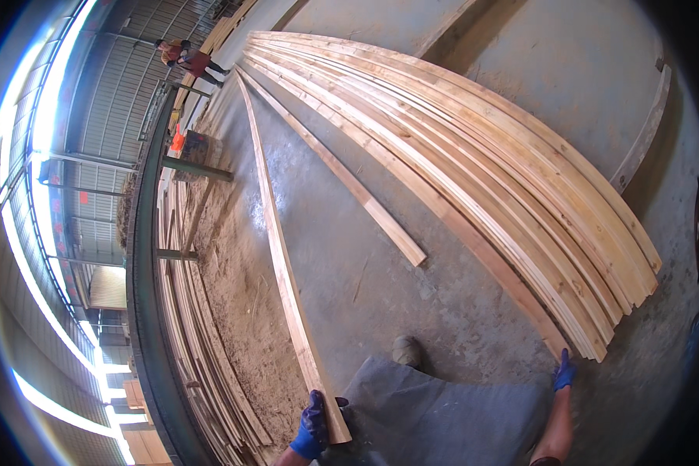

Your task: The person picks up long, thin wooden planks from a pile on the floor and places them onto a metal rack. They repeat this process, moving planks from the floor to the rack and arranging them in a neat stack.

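Both my hands wear blue gloves. At the bottom, my left hand is closed round the near end of a long, narrow wooden board, which stretches away toward the far end of the floor. To the right, my right hand is at the near end of the leftmost board of a wide row of lumber, its fingers against the end; the grip is partly hidden. A shorter-looking board lies between the two, touched by neither hand.
Many long boards lie side by side on the right. A green metal beam runs along the left, with more lumber beside it. Farther off stands another person. A dark apron hangs before me, above my shoe.
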`<state>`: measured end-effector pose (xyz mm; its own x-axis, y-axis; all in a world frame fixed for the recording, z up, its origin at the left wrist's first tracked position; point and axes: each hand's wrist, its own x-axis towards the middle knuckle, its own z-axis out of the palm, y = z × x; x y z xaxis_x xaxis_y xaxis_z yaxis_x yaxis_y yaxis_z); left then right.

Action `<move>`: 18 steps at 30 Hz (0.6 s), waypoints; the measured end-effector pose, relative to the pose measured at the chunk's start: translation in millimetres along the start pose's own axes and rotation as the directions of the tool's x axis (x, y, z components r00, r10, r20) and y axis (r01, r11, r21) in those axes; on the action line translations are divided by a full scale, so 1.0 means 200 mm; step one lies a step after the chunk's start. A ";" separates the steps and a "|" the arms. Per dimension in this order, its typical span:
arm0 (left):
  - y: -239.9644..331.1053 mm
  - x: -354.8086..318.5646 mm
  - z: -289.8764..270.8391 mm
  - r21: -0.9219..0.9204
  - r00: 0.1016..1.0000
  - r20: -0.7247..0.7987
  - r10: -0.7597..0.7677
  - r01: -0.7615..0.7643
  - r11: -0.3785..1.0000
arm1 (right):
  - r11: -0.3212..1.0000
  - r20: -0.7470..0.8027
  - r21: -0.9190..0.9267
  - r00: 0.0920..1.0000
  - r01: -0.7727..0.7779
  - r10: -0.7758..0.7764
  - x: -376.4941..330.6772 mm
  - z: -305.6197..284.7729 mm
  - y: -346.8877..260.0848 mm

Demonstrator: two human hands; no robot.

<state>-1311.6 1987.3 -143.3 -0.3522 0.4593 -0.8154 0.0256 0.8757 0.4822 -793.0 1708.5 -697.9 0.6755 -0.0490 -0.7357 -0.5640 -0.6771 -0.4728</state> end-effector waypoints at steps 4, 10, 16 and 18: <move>-0.05 -0.10 0.07 0.005 0.998 -0.052 0.041 -0.041 0.999 | 0.977 0.337 -0.059 0.917 -0.205 0.212 -0.53 0.28 -0.31; 0.01 -0.04 0.09 -0.001 0.999 0.033 -0.020 0.020 1.000 | 0.992 0.565 -0.119 0.819 -0.042 0.102 -0.88 0.45 -0.54; 0.07 -0.10 0.14 0.052 0.997 0.074 0.014 -0.018 0.999 | 0.993 0.702 -0.113 0.710 0.039 0.052 -1.29 0.24 -0.92; 0.07 -0.07 0.13 0.006 0.992 0.124 -0.036 0.036 0.999 | 0.987 0.726 -0.091 0.687 0.134 -0.026 -1.45 0.14 -1.08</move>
<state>-1281.5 1997.0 -133.6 -0.2343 0.4422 -0.8658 0.0187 0.8924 0.4508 -879.3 1889.0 -396.3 0.1341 0.5169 -0.8455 -0.4228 -0.7418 -0.5206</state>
